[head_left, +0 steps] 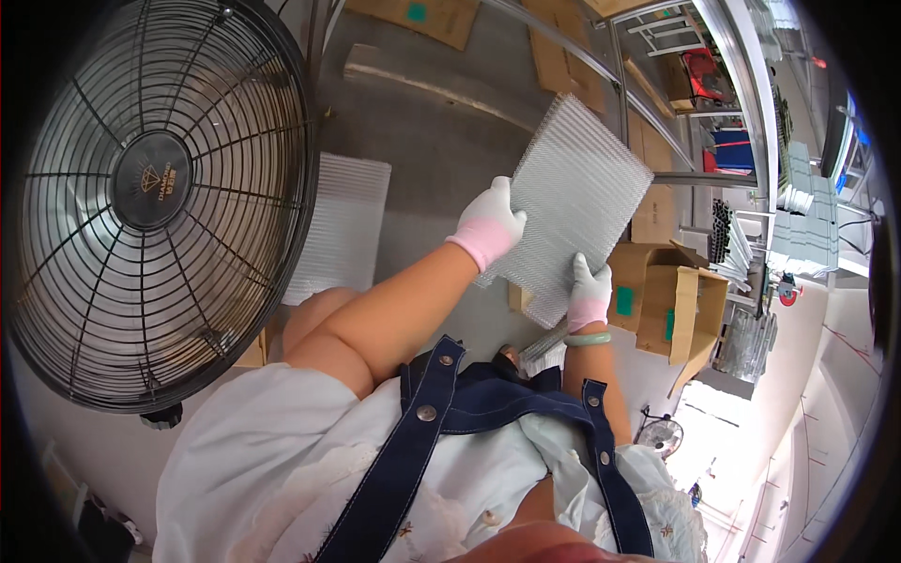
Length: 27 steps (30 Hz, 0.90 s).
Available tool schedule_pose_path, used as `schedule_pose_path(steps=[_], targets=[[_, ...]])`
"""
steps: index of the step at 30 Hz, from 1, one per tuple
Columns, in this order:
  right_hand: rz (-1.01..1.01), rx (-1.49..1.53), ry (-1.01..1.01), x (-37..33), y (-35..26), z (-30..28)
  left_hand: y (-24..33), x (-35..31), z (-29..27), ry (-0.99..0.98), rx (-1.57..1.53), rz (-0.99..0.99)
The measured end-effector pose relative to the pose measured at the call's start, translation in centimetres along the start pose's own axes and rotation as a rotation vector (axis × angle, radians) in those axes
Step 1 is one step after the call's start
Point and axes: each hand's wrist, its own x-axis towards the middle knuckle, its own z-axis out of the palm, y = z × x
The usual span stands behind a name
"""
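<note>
A rectangular silvery panel with a ribbed, mesh-like surface [582,178] is tilted in front of me, held between both hands. My left hand [493,225], in a white glove with a pink cuff, grips its left edge with the thumb on top. Lower down, my right hand [589,291] pinches the near right edge, its thumb lying on the face. That hand wears the same kind of glove, with a pale green bangle [587,339] behind the cuff. The fingers under the panel are hidden. A similar ribbed panel [343,220] lies to the left of my left arm.
A large black caged fan [155,183] fills the left side. Open cardboard boxes [657,300] stand right of my right hand, beside a metal rack frame [704,178]. Flat cardboard [422,19] and a long board [432,84] lie farther off. A smaller fan [660,434] stands lower right.
</note>
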Motion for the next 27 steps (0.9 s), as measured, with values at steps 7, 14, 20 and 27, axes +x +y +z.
schedule_pose_path(steps=[7,14,20,27], targets=[[0.093,0.010,-0.052,0.6,3.6,0.7,-4.4,3.2,2.8,-0.006,-0.094,-0.072],[0.297,0.227,-0.259,2.5,16.8,8.2,-17.4,5.0,7.4,0.028,0.056,-0.231],[0.088,-0.626,-0.004,7.1,25.7,10.6,-28.3,10.9,11.5,0.036,0.260,-0.270],[0.338,-0.844,-0.333,13.3,34.2,8.5,-29.7,12.0,13.3,0.003,0.504,-0.495]])
